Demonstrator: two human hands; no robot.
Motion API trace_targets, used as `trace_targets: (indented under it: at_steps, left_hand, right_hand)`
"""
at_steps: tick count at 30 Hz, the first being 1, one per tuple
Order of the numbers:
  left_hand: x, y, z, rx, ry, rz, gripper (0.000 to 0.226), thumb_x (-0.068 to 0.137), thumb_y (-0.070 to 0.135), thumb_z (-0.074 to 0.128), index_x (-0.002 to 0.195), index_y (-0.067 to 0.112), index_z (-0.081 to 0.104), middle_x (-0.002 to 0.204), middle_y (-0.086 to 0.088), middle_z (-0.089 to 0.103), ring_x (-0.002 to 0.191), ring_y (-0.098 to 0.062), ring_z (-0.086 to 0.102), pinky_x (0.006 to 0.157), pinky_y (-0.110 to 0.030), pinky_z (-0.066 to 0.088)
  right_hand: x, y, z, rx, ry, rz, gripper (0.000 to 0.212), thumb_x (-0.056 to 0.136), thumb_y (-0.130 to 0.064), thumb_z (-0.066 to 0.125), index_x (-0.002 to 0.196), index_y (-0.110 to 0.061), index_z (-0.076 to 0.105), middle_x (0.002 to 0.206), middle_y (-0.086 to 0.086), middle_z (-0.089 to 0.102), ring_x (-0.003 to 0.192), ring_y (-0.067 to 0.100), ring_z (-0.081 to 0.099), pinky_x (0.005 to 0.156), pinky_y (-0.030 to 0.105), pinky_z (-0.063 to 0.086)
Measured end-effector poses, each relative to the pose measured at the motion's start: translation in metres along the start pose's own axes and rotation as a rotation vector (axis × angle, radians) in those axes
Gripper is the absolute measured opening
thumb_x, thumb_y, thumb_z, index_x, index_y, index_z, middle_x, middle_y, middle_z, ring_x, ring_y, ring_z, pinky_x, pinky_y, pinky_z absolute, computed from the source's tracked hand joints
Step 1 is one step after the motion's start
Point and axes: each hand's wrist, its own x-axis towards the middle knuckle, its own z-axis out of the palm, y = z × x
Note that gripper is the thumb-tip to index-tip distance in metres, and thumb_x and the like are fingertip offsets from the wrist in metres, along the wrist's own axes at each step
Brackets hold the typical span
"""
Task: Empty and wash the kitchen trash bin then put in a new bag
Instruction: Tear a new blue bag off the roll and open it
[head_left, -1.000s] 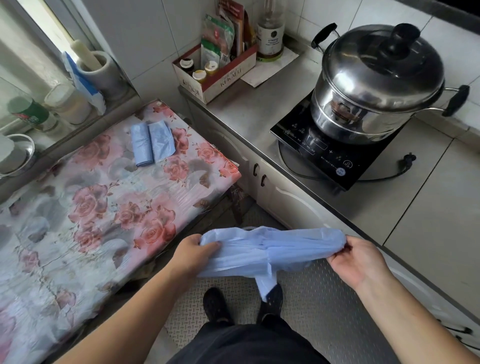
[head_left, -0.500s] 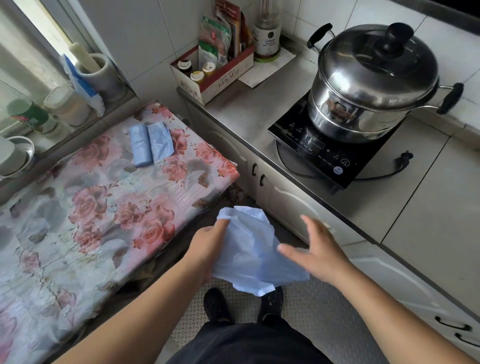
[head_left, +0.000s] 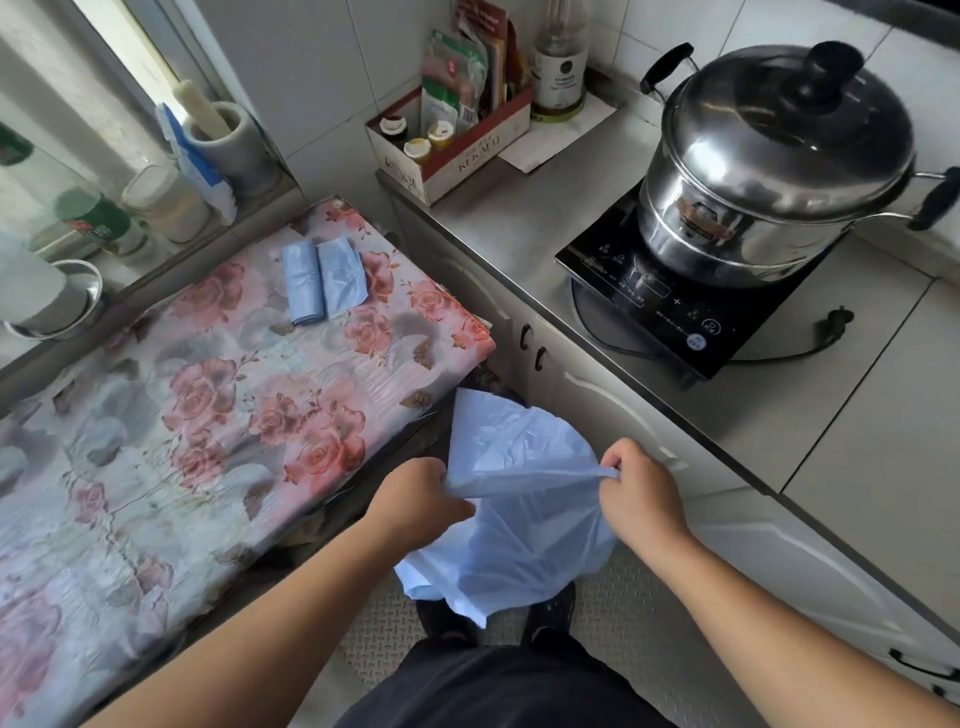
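While both hands work in the lower middle of the head view, the new bag (head_left: 514, 525) hangs between them, over the floor in front of the person's shoes. The left hand (head_left: 415, 501) has its fingers curled round the bag's left edge, and the right hand (head_left: 641, 493) pinches the film at the bag's right edge, so a taut band of plastic runs across the frame from one hand to the other. An upper flap stands above that band toward the cabinet doors, and the rest sags below it, down toward the bottom of the frame.

What the coming move likely turns on is that stretched edge: it lies crosswise, and each hand sits at one end of it, neither nearer than the other. Judging by this, the step is opening the bag's mouth, and the layers look only partly parted. No trash bin shows anywhere in the frame, so I cannot tell which way the bag must travel to reach it.

At the upper left, a roll of spare bags (head_left: 323, 280) lies on the flowered worktop (head_left: 218, 395), well apart from the hands. At the upper right, a steel pot (head_left: 779, 156) sits on an induction cooker (head_left: 691, 312).
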Motion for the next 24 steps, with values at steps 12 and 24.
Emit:
trace_targets:
  at_steps: [12, 24]
  left_hand:
    - [0.002, -0.033, 0.018, 0.246, 0.176, -0.04, 0.012, 0.088, 0.017, 0.053, 0.098, 0.02, 0.058, 0.099, 0.0, 0.057, 0.092, -0.025, 0.058, 0.073, -0.035, 0.046]
    - [-0.001, -0.026, 0.02, -1.628, -0.356, -0.657, 0.026, 0.088, -0.004, 0.054, 0.109, -0.008, 0.07, 0.107, -0.027, 0.073, 0.091, -0.038, 0.074, 0.073, -0.055, 0.063]
  right_hand:
    - [0.004, 0.026, -0.033, -0.264, 0.006, -0.2, 0.013, 0.076, -0.034, 0.063, 0.087, -0.029, 0.057, 0.088, -0.015, 0.055, 0.075, 0.016, 0.055, 0.063, 0.029, 0.041]
    - [0.008, 0.078, -0.038, -0.514, -0.116, 0.022, 0.031, 0.079, -0.047, 0.055, 0.063, -0.021, 0.051, 0.069, -0.007, 0.059, 0.061, 0.016, 0.057, 0.05, 0.025, 0.034]
